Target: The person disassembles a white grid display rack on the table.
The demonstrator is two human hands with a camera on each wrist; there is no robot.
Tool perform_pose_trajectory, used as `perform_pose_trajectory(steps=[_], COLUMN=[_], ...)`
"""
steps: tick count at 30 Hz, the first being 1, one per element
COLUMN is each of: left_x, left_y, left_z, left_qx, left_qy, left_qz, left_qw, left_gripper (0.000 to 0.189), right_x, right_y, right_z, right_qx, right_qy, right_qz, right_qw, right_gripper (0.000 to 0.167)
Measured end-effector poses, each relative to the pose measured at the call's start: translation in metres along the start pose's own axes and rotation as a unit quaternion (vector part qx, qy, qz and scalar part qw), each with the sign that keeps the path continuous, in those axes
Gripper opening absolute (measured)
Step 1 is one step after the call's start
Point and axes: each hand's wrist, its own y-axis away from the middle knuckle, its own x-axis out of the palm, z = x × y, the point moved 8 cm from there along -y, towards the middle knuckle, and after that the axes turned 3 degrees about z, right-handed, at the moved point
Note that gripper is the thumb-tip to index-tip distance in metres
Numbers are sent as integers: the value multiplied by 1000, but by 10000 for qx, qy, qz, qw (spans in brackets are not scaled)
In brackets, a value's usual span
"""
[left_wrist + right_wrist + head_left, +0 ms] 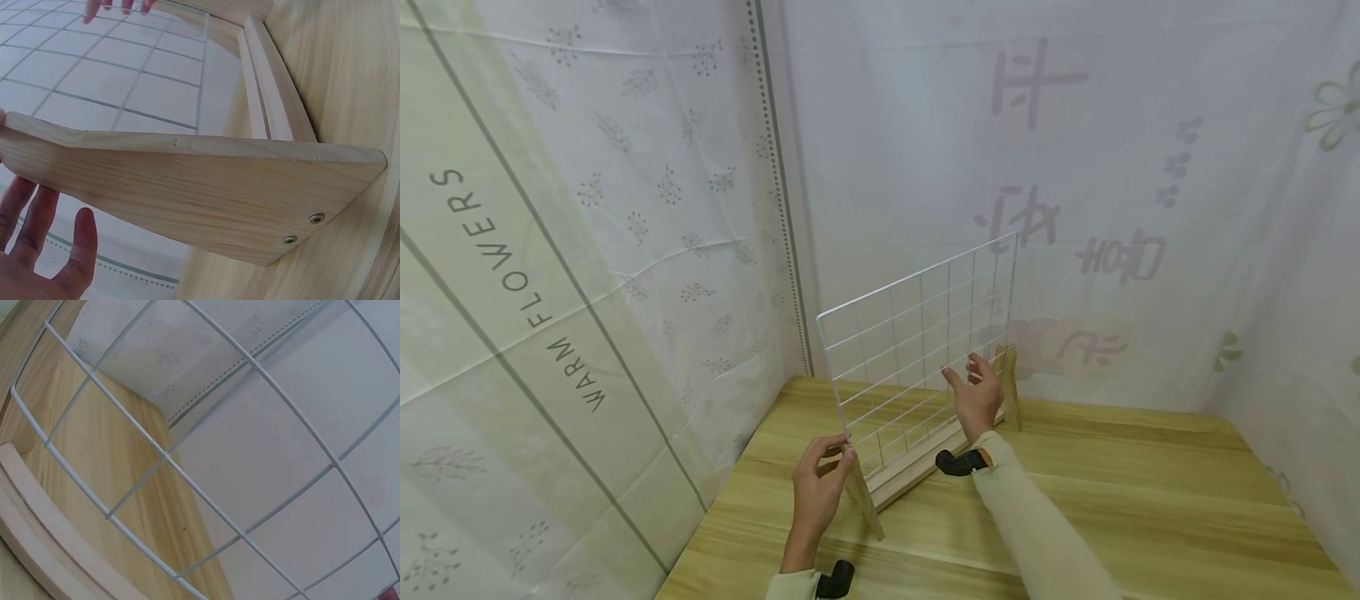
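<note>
A white wire grid panel [917, 276] stands upright over a wooden stand. The stand has a long grooved crossbar [917, 468] and an angled side board [865, 498] at each end. In the head view my left hand [820, 483] pinches the top of the near-left board beside the grid's edge. Two screws mark that board [187, 187] in the left wrist view. My right hand [979, 400] is at the grid's right part, fingers spread and loosely bent. Through the right wrist view, tabletop shows between the grid's lowest wire [89, 494] and the crossbar [50, 534].
The stand sits on a wood-grain table [1120, 492]. Printed curtains [887, 150] enclose the back and both sides, with the back one close behind the grid. A black wrist device [962, 461] is on each forearm.
</note>
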Motion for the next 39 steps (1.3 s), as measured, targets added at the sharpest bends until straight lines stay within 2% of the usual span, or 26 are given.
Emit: perform_pose_trajectory(steps=[13, 29, 39], left_x=[-1, 0, 0], left_y=[-1, 0, 1], left_z=[1, 0, 0], left_qx=[-36, 6, -19], left_qy=[90, 83, 76], left_qz=[-12, 11, -12], left_qw=[10000, 10000, 10000], left_gripper=[19, 19, 18], right_x=[-2, -6, -8], right_y=[-6, -11, -13], right_z=[28, 60, 68], right_qx=[-313, -537, -541], right_qy=[52, -181, -299], right_qz=[-144, -264, -330], right_qw=[9994, 9980, 9975], right_gripper=[57, 55, 55])
